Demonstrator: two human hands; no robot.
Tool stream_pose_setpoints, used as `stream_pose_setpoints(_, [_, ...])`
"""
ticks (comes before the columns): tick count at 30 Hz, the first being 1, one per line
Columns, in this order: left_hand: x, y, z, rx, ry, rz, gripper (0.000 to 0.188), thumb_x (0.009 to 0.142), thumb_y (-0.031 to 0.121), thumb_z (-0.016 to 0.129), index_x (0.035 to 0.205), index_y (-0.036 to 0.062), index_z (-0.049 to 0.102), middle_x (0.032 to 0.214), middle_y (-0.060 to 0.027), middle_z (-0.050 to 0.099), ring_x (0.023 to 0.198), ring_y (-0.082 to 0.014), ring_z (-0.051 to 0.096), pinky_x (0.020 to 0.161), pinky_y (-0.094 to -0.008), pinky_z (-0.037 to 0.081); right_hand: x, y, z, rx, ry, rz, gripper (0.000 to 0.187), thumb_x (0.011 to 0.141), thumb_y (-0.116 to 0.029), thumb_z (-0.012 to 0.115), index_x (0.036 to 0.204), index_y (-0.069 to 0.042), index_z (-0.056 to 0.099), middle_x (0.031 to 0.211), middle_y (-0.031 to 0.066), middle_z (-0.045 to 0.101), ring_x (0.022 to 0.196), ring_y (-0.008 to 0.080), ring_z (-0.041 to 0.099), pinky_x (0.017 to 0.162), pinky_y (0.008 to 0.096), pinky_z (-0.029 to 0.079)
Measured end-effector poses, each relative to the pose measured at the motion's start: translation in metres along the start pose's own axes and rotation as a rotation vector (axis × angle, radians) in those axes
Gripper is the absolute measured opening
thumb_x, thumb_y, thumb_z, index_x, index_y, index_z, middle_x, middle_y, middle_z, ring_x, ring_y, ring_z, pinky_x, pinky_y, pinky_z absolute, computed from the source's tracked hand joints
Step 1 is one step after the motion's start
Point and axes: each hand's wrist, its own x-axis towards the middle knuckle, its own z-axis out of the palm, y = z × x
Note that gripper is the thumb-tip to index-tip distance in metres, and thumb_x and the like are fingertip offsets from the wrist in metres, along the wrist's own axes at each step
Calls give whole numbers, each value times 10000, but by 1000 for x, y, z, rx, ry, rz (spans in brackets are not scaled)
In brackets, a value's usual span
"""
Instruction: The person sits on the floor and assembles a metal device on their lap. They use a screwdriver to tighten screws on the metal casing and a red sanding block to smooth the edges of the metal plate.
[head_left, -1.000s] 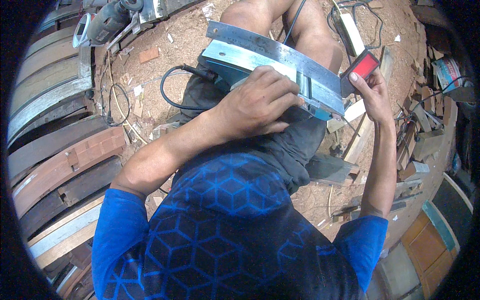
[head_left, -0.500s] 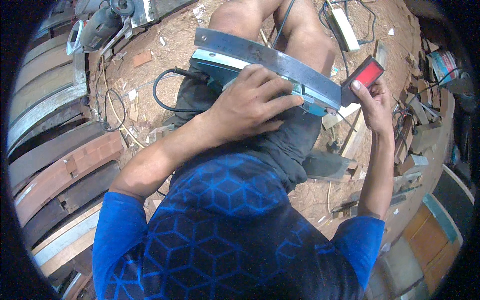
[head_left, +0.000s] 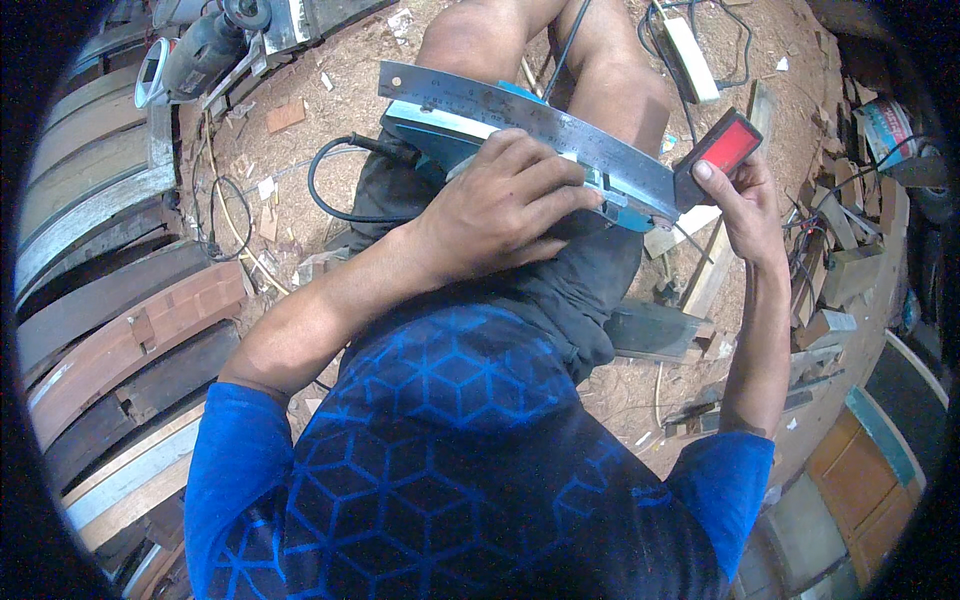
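Observation:
Across my lap lies a teal and silver electric planer [head_left: 440,129], turned so its flat metal sole faces up and away from me. My left hand [head_left: 510,205] is closed around its body, hiding the middle of it. My right hand [head_left: 748,205] grips the red and black handle of a try square [head_left: 540,118], thumb on the red face. The square's long steel blade, with ruled markings, runs along the planer's sole, just beyond my left fingers. Whether blade and sole touch all along, I cannot tell. A black cord [head_left: 375,148] leaves the planer's left end.
Stacked timber pieces [head_left: 130,310] line the left side. An angle grinder [head_left: 210,55] rests at the far left. A white power strip [head_left: 690,60] with black cables lies at the far right on sawdust-covered ground. Wood offcuts [head_left: 850,275] pile up on the right.
My right hand has shifted the square slightly to the left and turned its blade, so the ruled markings now show. My left hand and the planer stay in place.

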Motion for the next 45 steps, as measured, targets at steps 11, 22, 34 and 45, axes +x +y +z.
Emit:
stream_pose_setpoints(11, [3,-1,-3,-27,7,10,577,709,300,879,1220,118,682,1202,-91,634,1116,-302,593,990,-475,464,-2,0,0,18,17,-5,400,961,-167,798,1289,-55,597,1079,41,730,974,135,708,891,327,584])
stream_pose_setpoints(22, [5,2,-3,-25,39,-6,590,629,265,905,1150,108,678,1136,-69,617,1095,-290,582,991,-449,456,0,0,0,13,-2,-14,374,964,-157,795,1275,-59,612,1069,39,734,974,134,709,883,324,584])
stream_pose_setpoints(34, [1,1,0,-16,19,-7,580,649,271,896,1163,110,679,1159,-76,612,1103,-298,572,997,-463,453,-4,-8,5,-82,31,39,396,962,-201,800,1286,-55,624,1055,36,734,946,134,708,836,323,596])
stream_pose_setpoints(45, [2,1,1,7,-4,-5,602,726,295,854,1288,178,675,1224,-17,627,1098,-273,574,1012,-480,445,1,8,-2,81,113,-58,407,972,-155,777,1330,-62,606,1054,29,733,947,132,706,870,320,580])
